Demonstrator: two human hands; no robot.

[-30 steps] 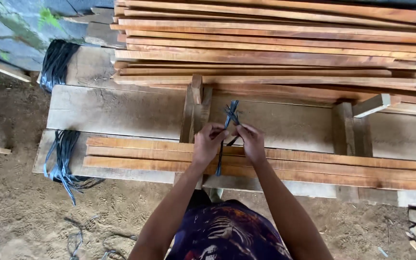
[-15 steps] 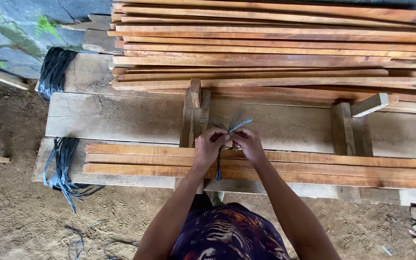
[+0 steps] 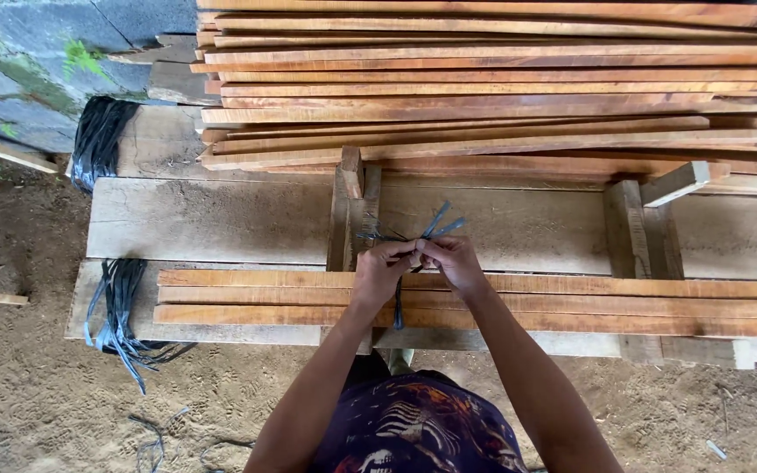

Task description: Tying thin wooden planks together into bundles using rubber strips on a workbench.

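Note:
My left hand (image 3: 381, 270) and my right hand (image 3: 454, 260) meet over a bundle of long wooden slats (image 3: 624, 300) lying on a plank bench (image 3: 221, 219). Both pinch a dark blue plastic strap (image 3: 438, 224). Its loose ends stick up and to the right above my fingers. Another stretch of the strap hangs down across the slats below my hands. The upright wooden bracket (image 3: 352, 210) stands just left of my hands.
A large stack of wooden slats (image 3: 501, 79) fills the far side of the bench. A second wooden bracket (image 3: 637, 223) stands to the right. Bunches of blue-black straps (image 3: 120, 315) hang off the bench's left end, with another bunch (image 3: 98, 140) farther back. Sandy ground lies below.
The strap ends, earlier pointing straight up above my hands, now lean to the right. My hands have stayed close together at the same spot on the slats.

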